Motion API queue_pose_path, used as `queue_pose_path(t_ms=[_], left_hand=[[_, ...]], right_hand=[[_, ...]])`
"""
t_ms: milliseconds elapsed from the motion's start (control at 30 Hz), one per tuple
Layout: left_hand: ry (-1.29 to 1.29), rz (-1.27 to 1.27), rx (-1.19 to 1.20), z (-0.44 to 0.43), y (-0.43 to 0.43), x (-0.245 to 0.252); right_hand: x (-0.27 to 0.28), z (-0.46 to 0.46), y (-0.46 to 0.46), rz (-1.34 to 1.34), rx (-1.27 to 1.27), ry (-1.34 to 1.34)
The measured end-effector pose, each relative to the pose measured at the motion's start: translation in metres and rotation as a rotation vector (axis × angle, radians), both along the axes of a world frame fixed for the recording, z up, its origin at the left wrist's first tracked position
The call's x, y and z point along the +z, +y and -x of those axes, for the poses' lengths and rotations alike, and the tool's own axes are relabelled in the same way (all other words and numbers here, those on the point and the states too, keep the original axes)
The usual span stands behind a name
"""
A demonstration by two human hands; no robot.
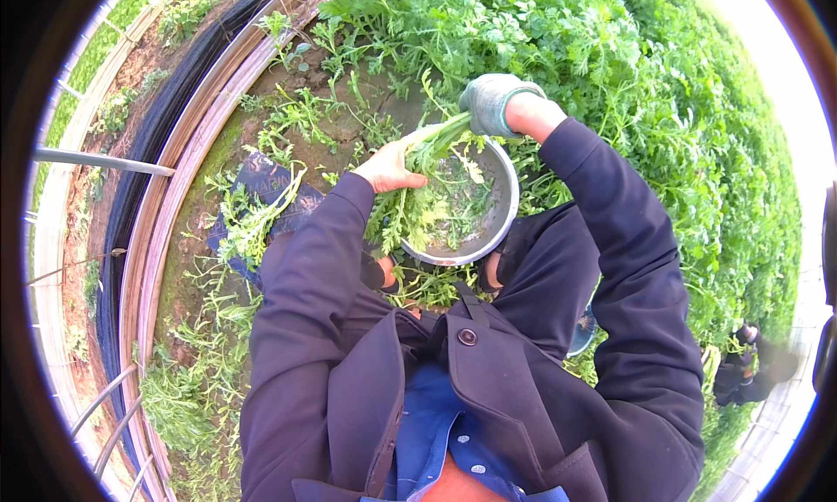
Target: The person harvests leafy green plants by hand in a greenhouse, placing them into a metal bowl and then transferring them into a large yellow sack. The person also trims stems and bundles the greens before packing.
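My left hand [392, 164], bare, is closed around a bunch of leafy greens [418, 207], whose leaves hang down over the left rim of a round metal basin [507, 201]. At the stem end of the same bunch is my right hand [495, 106], in a grey-green knitted glove, with its fingers around the stems; its fingertips are mostly hidden. The basin stands on the ground between my feet and holds loose leaf scraps and some water or wet bits; which of these cannot be told clearly.
Dense leafy plants [654, 109] grow ahead and to the right. Wooden boards [189, 129] and rolled black netting [147, 135] run along the left. Cut greens [252, 224] lie on a dark printed sheet [261, 181]. Another person [742, 371] is far right.
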State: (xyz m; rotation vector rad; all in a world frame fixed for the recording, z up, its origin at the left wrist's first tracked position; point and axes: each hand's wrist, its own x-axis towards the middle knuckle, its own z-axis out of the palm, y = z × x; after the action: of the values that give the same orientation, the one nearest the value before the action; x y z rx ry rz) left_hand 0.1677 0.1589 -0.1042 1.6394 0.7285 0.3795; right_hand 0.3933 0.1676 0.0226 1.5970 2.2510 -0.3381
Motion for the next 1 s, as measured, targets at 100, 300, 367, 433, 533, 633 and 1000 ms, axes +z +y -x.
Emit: queue_pose_path(t_ms=[100, 300, 367, 433, 533, 633, 1000], left_hand=[[0.41, -0.25, 0.07, 0.006, 0.003, 0.004], [0.651, -0.56, 0.134, 0.02, 0.015, 0.008], [0.63, -0.572, 0.116, 0.026, 0.018, 0.004], [0.625, -0.538, 0.114, 0.03, 0.019, -0.003], [0.626, -0.524, 0.02, 0.031, 0.017, -0.013], [0.607, -0.395, -0.016, 0.031, 0.018, -0.014], [0.65, -0.517, -0.06, 0.027, 0.025, -0.034]], right_hand=[[-0.018, -0.01, -0.003, 0.018, -0.111, 0.115], [-0.083, -0.028, -0.023, -0.086, -0.416, 0.573], [-0.105, -0.033, -0.033, -0.034, -0.599, 0.832], [-0.124, -0.034, -0.045, 0.139, -0.819, 1.136], [-0.148, -0.031, -0.058, 0.214, -0.965, 1.413], [-0.17, -0.033, -0.066, 0.15, -0.969, 1.512], [-0.255, -0.065, -0.06, -0.238, -1.209, 1.377]])
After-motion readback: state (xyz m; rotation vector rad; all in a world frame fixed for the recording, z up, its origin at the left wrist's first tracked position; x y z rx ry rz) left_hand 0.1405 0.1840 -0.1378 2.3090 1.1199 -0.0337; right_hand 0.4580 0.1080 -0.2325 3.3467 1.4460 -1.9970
